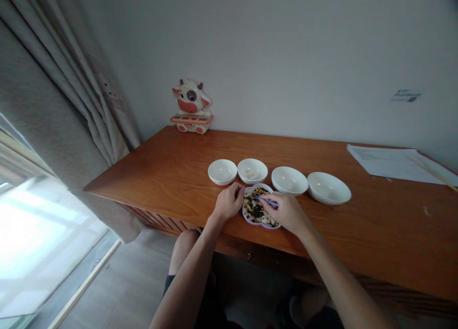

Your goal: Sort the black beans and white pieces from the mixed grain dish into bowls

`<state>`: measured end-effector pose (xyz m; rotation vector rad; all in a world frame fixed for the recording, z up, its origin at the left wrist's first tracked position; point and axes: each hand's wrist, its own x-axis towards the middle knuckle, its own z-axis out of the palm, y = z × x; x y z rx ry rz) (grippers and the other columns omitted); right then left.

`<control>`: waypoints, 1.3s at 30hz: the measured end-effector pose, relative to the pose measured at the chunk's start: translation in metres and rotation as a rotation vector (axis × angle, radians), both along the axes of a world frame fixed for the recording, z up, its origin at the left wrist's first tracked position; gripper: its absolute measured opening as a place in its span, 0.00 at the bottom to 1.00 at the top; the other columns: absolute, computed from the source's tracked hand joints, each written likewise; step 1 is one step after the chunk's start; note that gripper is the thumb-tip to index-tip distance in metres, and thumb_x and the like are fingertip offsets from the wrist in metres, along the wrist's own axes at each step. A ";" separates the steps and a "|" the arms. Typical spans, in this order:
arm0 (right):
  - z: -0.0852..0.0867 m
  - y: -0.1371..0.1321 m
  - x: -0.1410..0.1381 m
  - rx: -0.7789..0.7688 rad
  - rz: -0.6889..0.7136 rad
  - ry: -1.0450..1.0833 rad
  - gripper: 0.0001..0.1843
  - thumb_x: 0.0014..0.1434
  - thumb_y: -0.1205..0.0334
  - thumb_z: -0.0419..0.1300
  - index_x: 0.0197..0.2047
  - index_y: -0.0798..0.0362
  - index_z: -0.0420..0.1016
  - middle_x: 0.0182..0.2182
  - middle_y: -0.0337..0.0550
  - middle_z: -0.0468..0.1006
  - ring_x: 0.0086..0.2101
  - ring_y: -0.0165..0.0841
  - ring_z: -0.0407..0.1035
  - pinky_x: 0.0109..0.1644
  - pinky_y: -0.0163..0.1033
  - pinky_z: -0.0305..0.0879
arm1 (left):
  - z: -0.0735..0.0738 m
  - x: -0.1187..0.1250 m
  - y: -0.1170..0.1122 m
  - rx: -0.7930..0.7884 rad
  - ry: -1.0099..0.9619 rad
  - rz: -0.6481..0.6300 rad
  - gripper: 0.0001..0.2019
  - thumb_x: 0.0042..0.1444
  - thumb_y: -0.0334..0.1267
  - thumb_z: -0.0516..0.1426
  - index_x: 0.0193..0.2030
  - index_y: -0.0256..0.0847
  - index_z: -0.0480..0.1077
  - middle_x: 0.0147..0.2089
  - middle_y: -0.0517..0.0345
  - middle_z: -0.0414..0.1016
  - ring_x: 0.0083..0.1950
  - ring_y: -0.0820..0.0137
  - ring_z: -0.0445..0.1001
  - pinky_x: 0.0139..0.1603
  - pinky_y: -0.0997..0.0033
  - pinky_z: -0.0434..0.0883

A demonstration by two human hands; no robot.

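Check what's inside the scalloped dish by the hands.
Inside the scalloped dish: a mix of dark and pale pieces, too small to identify, with blue chopsticks reaching in. The right hand covers the dish's right side, so whatever lies beneath it is hidden.

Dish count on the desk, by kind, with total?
White bowls: 4
Scalloped plate of mixed food: 1
Total: 5
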<state>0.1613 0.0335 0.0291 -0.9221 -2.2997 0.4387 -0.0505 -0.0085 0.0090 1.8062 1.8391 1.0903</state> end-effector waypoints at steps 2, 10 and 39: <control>0.000 -0.001 0.000 0.007 -0.004 -0.006 0.12 0.65 0.60 0.58 0.40 0.50 0.84 0.35 0.45 0.85 0.32 0.37 0.78 0.38 0.41 0.71 | 0.000 0.000 0.000 0.002 0.001 0.000 0.11 0.69 0.42 0.50 0.40 0.43 0.71 0.38 0.56 0.80 0.39 0.66 0.78 0.39 0.71 0.68; 0.000 -0.002 0.000 0.016 -0.033 0.025 0.12 0.65 0.58 0.58 0.41 0.50 0.84 0.36 0.47 0.85 0.34 0.38 0.78 0.40 0.41 0.71 | 0.000 -0.001 0.000 0.010 0.003 -0.005 0.11 0.69 0.43 0.50 0.40 0.43 0.71 0.38 0.55 0.80 0.39 0.65 0.78 0.39 0.71 0.67; 0.006 -0.001 0.000 -0.101 -0.080 0.055 0.11 0.63 0.56 0.60 0.37 0.49 0.84 0.35 0.42 0.86 0.34 0.38 0.80 0.39 0.40 0.71 | 0.001 0.000 -0.002 0.017 -0.003 -0.018 0.11 0.69 0.43 0.49 0.40 0.43 0.70 0.39 0.55 0.80 0.39 0.66 0.78 0.39 0.71 0.67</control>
